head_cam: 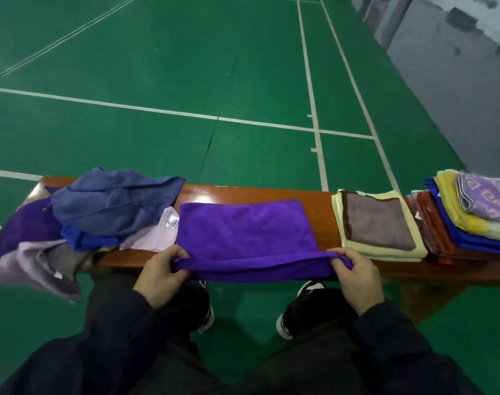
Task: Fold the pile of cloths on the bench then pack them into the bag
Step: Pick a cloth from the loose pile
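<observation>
A purple cloth [244,230] lies spread on the wooden bench [323,220], its near edge lifted off the front of the bench. My left hand [160,276] pinches the near left corner and my right hand [357,277] pinches the near right corner. An unfolded pile [111,208] of blue-grey, blue, purple and lilac cloths sits at the bench's left end, partly hanging over the edge. Folded cloths lie to the right: a brown one on pale yellow ones [377,223], and a stack [477,218] of red, blue, yellow and patterned lilac cloths. No bag is in view.
The bench stands on a green sports court floor [186,67] with white lines. My legs and black-and-white shoes [288,317] are under the bench's near side. A grey wall area [457,67] runs along the far right.
</observation>
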